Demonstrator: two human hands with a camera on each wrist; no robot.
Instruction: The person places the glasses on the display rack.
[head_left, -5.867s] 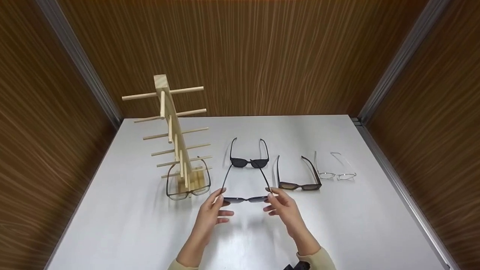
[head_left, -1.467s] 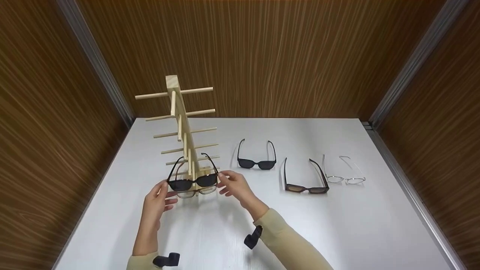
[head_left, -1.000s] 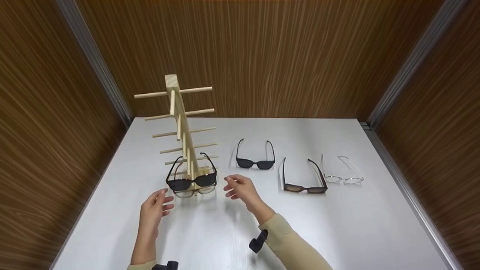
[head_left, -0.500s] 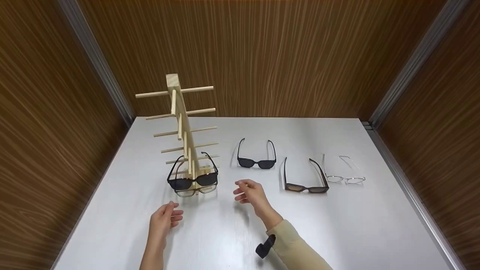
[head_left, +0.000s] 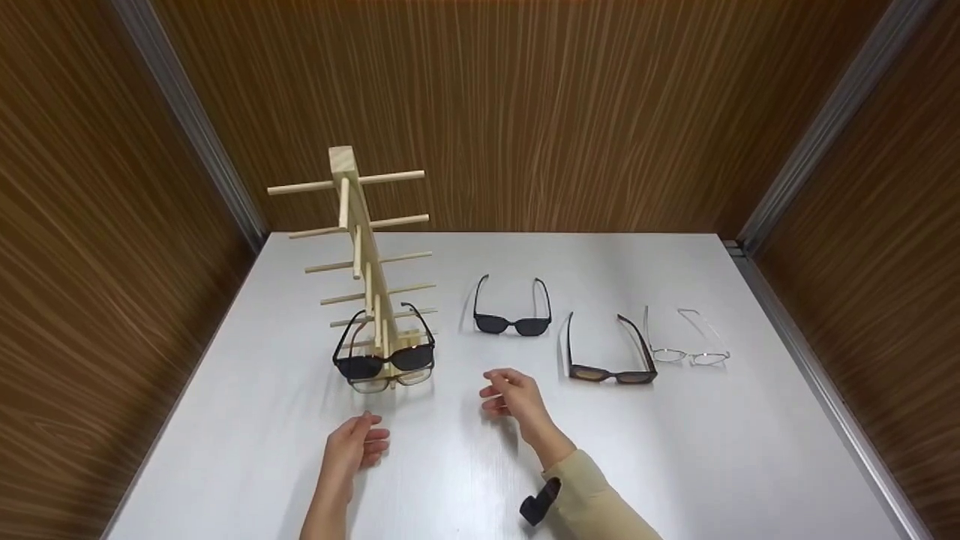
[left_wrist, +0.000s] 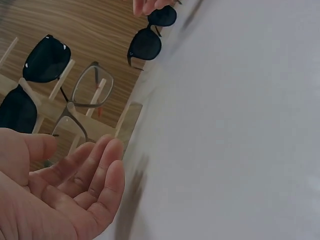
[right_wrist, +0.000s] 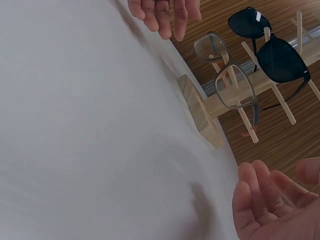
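Note:
A wooden display rack [head_left: 364, 232] with rows of pegs stands at the left of the table. Black sunglasses [head_left: 360, 367] hang low on it, lenses toward me. Just beneath them hang clear-lens eyeglasses [head_left: 370, 385], whose grey frame shows best in the right wrist view. My left hand [head_left: 351, 448] hovers in front of the rack, below both pairs, its fingers loosely bent around nothing. To the right of the rack, my right hand [head_left: 517, 401] is also relaxed and holds nothing. Both wrist views show bare palms and fingers apart from the glasses.
Another pair of black sunglasses [head_left: 512, 325] lies with arms unfolded on the white table [head_left: 450, 487]. Brown-tinted sunglasses [head_left: 613, 376] and thin silver-framed eyeglasses [head_left: 690, 357] lie farther right. Wood-grain panels [head_left: 525, 112] wall in the back and sides.
Both hands carried the black sunglasses from mid-table to the rack and let go of them there. Since then the hands have drawn back toward me and to the right.

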